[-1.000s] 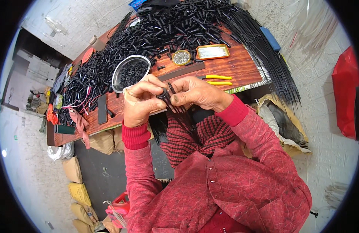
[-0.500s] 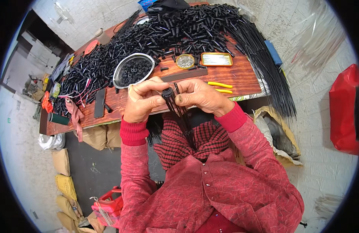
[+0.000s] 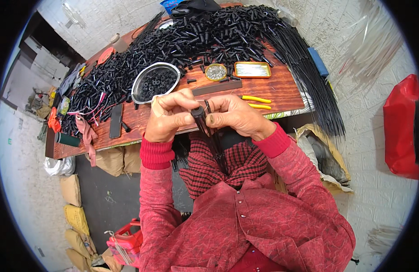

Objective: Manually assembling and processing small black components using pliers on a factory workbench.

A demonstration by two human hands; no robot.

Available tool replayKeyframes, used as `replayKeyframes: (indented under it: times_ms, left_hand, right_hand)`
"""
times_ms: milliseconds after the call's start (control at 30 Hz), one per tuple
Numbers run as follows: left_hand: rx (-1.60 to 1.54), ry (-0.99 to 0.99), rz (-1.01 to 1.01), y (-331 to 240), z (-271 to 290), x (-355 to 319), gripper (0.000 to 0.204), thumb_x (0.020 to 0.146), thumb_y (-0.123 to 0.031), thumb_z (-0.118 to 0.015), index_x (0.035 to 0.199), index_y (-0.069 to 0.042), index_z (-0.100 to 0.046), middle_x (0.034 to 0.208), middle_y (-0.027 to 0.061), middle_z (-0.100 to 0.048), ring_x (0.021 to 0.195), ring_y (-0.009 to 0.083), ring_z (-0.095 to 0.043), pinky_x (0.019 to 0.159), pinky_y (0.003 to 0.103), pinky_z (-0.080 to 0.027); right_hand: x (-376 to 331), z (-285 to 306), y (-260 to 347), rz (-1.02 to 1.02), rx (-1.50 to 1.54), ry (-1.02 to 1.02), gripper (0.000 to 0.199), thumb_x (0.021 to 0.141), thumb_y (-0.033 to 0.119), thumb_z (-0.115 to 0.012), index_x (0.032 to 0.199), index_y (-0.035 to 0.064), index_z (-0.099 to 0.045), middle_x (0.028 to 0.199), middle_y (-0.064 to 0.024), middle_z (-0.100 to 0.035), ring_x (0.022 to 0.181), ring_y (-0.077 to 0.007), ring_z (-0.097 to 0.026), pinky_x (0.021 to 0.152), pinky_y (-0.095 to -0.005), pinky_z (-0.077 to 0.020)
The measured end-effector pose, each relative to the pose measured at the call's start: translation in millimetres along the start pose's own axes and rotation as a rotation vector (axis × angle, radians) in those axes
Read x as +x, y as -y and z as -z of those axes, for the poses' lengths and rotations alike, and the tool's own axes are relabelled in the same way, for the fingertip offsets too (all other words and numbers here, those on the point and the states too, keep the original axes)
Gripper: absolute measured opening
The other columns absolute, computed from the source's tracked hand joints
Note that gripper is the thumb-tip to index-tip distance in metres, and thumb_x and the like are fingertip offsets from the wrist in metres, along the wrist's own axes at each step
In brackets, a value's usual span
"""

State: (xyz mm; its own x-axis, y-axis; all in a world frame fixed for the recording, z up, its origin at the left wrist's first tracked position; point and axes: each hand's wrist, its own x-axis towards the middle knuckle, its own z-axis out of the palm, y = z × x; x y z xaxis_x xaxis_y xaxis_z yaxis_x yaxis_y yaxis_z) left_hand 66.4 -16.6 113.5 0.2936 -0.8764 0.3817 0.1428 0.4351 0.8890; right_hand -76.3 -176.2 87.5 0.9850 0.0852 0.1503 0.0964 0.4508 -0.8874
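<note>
Both hands meet just in front of the wooden table (image 3: 282,88). My left hand (image 3: 168,115) pinches a small black cap-like piece (image 3: 198,112) at the top end of a bundle of thin black rods (image 3: 215,143). My right hand (image 3: 234,115) grips the same bundle from the other side. The rods hang down toward my lap, over a checked cloth (image 3: 218,167). A round metal bowl (image 3: 156,82) of small black parts sits just beyond my left hand.
A large heap of black tubes (image 3: 205,38) covers the table's far half. Long black rods (image 3: 318,86) droop over the right edge. A small round tin (image 3: 216,71), an orange-rimmed tray (image 3: 252,69), yellow-handled pliers (image 3: 257,102), sacks (image 3: 73,190) on the floor and a red bag (image 3: 402,129) are nearby.
The view has tilted slightly, so the table sits higher in frame. Both hands stay together on the bundle, fingers shifting a little around the black piece.
</note>
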Motion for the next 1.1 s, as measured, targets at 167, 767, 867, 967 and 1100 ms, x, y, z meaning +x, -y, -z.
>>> replayKeyframes:
  times_ms: [167,767,867,967,1100]
  left_hand:
    - [-0.098,0.083,0.061,9,18,-1,0.040,0.071,-0.002,-0.083,0.108,0.004,-0.068,0.096,0.0098,-0.066,0.087,0.0158,-0.063,0.076,0.027,-0.050]
    - [0.463,-0.444,0.078,-27,-18,-17,0.036,0.083,0.004,-0.072,0.119,0.004,-0.065,0.099,0.0063,-0.070,0.085,0.0096,-0.064,0.077,0.022,-0.051]
    - [0.461,-0.459,0.018,-21,-13,-21,0.035,0.083,0.005,-0.071,0.118,0.004,-0.066,0.099,0.0068,-0.070,0.086,0.0100,-0.064,0.077,0.023,-0.051]
    - [0.441,-0.427,-0.001,-19,-9,-19,0.034,0.082,0.006,-0.071,0.116,0.004,-0.066,0.100,0.0087,-0.070,0.087,0.0114,-0.065,0.079,0.024,-0.052]
    - [0.389,-0.407,0.035,-19,-4,-17,0.036,0.079,0.008,-0.072,0.115,0.005,-0.067,0.101,0.0127,-0.072,0.089,0.0144,-0.068,0.082,0.026,-0.054]
  right_hand:
    - [0,-11,6,-0.026,-0.014,0.024,0.026,0.088,0.026,-0.075,0.093,0.0024,-0.066,0.081,-0.0005,-0.064,0.068,-0.0095,-0.058,0.061,-0.0233,-0.0457]
    - [25,-34,-18,0.245,-0.393,-0.317,0.013,0.093,0.011,-0.069,0.092,0.0004,-0.063,0.084,0.0030,-0.060,0.079,-0.0040,-0.053,0.068,-0.0226,-0.0463]
    - [23,-34,-22,0.254,-0.209,-0.280,0.012,0.093,0.010,-0.068,0.097,-0.0006,-0.063,0.087,0.0019,-0.062,0.081,-0.0048,-0.056,0.070,-0.0226,-0.0481]
    - [20,-32,-22,0.265,-0.240,-0.320,0.012,0.094,0.010,-0.067,0.098,-0.0012,-0.064,0.088,0.0007,-0.063,0.081,-0.0055,-0.057,0.070,-0.0227,-0.0490]
    - [21,-27,-20,0.302,-0.328,-0.343,0.015,0.089,0.013,-0.072,0.089,-0.0009,-0.067,0.076,-0.0013,-0.066,0.072,-0.0063,-0.059,0.063,-0.0258,-0.0476]
